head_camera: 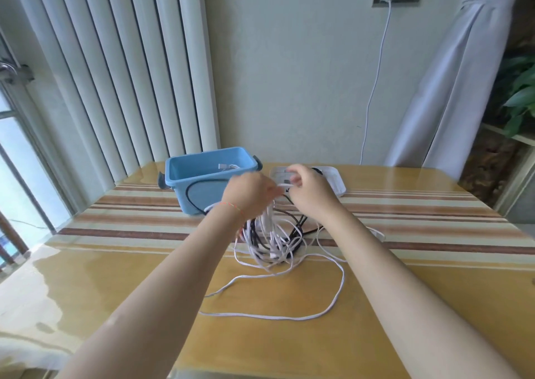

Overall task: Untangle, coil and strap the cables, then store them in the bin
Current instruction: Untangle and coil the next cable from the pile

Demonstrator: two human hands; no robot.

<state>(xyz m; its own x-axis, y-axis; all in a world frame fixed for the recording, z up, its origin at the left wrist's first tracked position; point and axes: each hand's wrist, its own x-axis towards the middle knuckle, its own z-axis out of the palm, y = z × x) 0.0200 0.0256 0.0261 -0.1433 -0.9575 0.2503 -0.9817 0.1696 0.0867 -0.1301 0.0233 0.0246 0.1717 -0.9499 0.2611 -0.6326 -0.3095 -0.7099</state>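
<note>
A tangle of white and black cables (272, 241) hangs from my two raised hands down to the table. My left hand (249, 193) grips the bunch from the left, and strands drape below its wrist. Close beside it, my right hand (307, 193) pinches a white strand at the top of the bunch. One long white cable (289, 317) loops loose across the table in front. The blue bin (185, 176) stands just behind my left hand, with a white cable end inside and a black cable curving over its front wall.
The bin's white lid (337, 180) lies flat to the right of the bin, behind my right hand. The striped table (434, 263) stands against a wall with a radiator on the left. A white power cord (373, 89) hangs from a wall socket.
</note>
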